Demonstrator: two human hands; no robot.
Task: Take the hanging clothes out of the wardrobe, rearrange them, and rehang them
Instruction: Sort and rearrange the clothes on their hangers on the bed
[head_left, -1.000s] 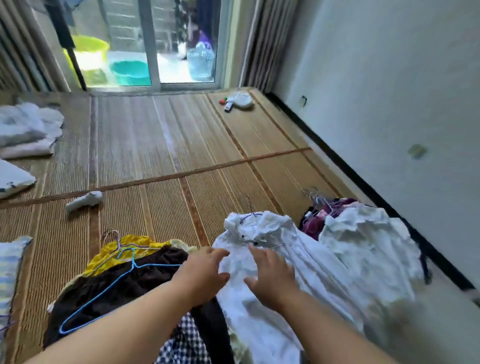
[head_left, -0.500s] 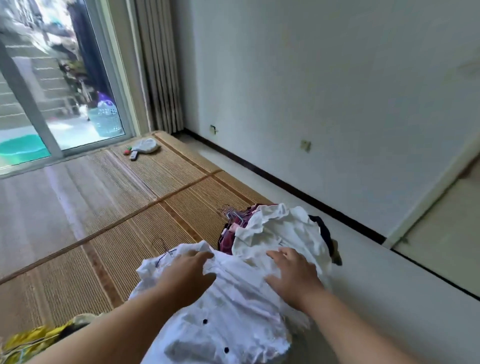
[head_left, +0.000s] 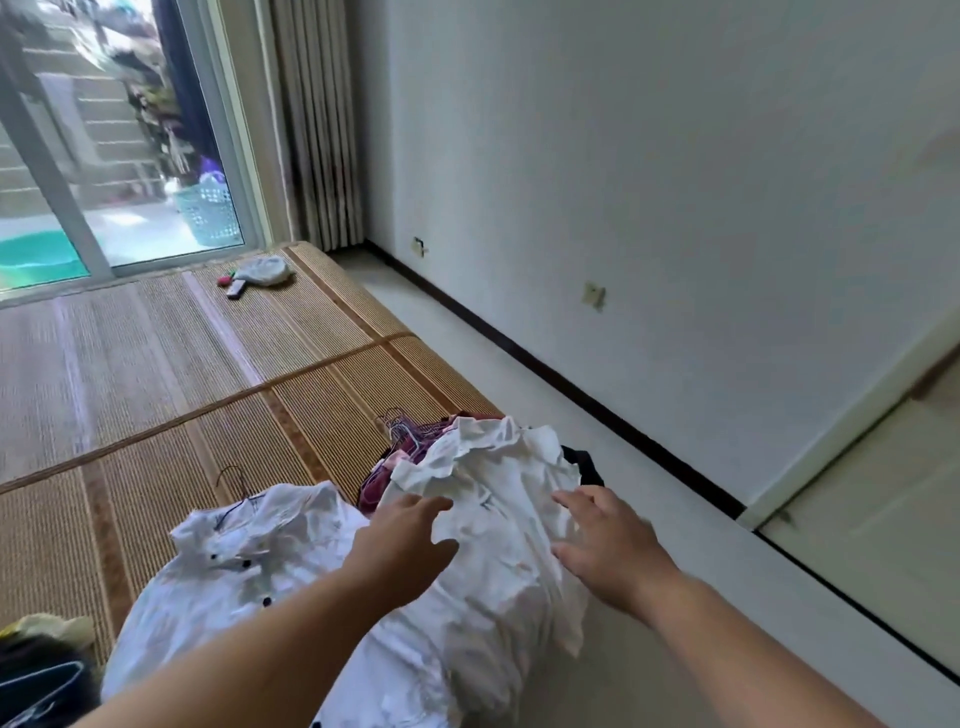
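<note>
Your left hand (head_left: 410, 535) is released: the fingers are straight and lie on the crumpled white garment (head_left: 493, 467), with the thumb spread apart from them. Your right hand (head_left: 608, 540) is also released, fingers spread, at the right side of the same garment (whether the palm presses the cloth cannot be told). Neither hand grasps anything.

Locate the task's things as follows:

- The crumpled white garment tops a pile at the right edge of the woven mat (head_left: 156, 364), partly over the pale floor (head_left: 519, 364).
- Beneath it, maroon clothing (head_left: 382, 480) shows on the left side and a black garment (head_left: 582, 462) on the right.
- A cluster of wire hangers (head_left: 400, 426) sticks out at the far end of that pile.
- A white shirt with black buttons (head_left: 249, 561) lies just left of the pile, touching it, under your left forearm. The dark hook of its hanger (head_left: 236, 478) rests on the mat beyond the collar.
- More dark and yellow clothes (head_left: 47, 629) sit at the lower left edge of the view.

Beyond the mat stand a glass door (head_left: 130, 156) and a curtain (head_left: 317, 119). A laundry basket (head_left: 208, 208) is visible outside.
</note>
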